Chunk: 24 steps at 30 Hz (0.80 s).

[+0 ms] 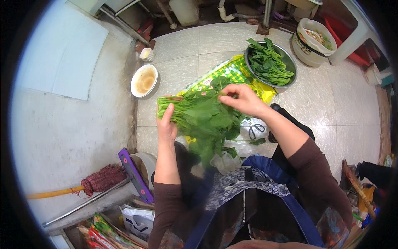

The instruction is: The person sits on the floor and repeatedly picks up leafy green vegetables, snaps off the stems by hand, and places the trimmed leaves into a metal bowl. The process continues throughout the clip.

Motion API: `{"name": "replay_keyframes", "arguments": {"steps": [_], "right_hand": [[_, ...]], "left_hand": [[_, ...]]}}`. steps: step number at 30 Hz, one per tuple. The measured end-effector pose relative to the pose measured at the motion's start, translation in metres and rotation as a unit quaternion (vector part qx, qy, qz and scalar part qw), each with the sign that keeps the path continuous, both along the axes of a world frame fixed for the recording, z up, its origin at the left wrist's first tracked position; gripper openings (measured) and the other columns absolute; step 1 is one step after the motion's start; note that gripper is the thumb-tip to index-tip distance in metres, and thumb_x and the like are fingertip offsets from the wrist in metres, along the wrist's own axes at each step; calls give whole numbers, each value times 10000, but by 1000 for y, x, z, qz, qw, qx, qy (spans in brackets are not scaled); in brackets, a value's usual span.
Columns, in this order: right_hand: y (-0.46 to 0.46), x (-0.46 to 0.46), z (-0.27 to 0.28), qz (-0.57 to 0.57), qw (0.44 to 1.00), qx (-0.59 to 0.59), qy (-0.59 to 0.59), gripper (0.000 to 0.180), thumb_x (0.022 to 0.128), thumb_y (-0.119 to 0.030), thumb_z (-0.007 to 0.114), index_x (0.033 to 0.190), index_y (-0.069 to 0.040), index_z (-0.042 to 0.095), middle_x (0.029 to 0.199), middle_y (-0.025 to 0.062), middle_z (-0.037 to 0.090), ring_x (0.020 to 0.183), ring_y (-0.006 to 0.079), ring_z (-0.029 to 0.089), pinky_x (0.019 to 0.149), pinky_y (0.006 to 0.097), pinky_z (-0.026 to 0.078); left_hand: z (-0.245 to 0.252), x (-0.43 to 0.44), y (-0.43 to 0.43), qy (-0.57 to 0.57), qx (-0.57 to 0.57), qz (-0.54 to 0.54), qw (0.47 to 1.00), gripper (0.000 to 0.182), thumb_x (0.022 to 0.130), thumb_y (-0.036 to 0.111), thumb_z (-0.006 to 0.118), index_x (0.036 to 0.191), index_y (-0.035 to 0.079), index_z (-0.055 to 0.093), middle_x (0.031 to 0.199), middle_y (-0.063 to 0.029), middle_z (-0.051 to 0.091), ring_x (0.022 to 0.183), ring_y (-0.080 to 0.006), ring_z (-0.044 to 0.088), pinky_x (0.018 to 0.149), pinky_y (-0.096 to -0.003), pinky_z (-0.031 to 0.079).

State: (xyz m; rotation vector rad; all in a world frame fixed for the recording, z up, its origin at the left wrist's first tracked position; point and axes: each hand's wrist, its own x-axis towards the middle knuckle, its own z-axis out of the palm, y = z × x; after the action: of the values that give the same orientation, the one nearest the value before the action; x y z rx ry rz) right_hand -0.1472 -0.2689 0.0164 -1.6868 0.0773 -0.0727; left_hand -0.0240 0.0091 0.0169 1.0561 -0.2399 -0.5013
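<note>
A thick bunch of leafy greens [199, 112], with cut pale stem ends on its left, is held by my left hand [168, 124]. My thumb lies across the stems, and the other fingers are mostly hidden behind them. At the leafy side, my right hand [241, 99] pinches a leaf or stem between thumb and fingertips; the bunch covers part of this. Black-handled scissors [255, 128] lie on the floor just below my right wrist, by a loose leaf [257, 141]. More greens [270, 63] fill a metal basin [293, 67] beyond my right hand.
A yellow-green checked plastic bag [227, 70] lies under the bunch and basin. Near the left wall stand a white bowl with brownish liquid [144, 81] and stacked small containers [147, 54]. A lined waste bucket [311, 54] is at right. A purple floor squeegee [136, 176] and mop [104, 179] lean lower left.
</note>
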Motion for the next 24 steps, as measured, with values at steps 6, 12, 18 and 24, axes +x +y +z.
{"name": "replay_keyframes", "arguments": {"steps": [6,12,18,24], "right_hand": [[-36,-5,12,-98,995,-1,19,194,964,-196,708,1030,-14,712,847,-8,669,767,86,583,692,272,488],[-16,-10,0,-106,916,-388,-18,529,897,-208,757,1331,32,575,1244,196,628,977,332,684,859,405,560],[31,-4,6,-15,989,-109,-98,311,882,-214,774,1105,-10,702,1014,160,727,940,271,716,850,375,566],[42,-4,14,4,998,-53,-29,181,912,-121,721,1019,10,657,935,135,715,883,223,708,739,355,545]], "left_hand": [[-7,21,27,29,13,80,996,390,971,121,644,1329,41,511,1240,-186,649,1159,-288,626,1019,-442,508],[3,7,22,-5,10,-26,1000,453,930,135,692,1333,41,509,1209,-187,669,1140,-276,639,1006,-419,515],[3,-32,-17,-15,84,-148,985,496,897,140,734,1335,51,518,1223,-115,659,1139,-196,620,1005,-352,488],[4,-58,-45,-72,125,-182,973,601,872,175,779,1386,29,505,1249,-68,630,1177,-166,596,1037,-330,457]]}}
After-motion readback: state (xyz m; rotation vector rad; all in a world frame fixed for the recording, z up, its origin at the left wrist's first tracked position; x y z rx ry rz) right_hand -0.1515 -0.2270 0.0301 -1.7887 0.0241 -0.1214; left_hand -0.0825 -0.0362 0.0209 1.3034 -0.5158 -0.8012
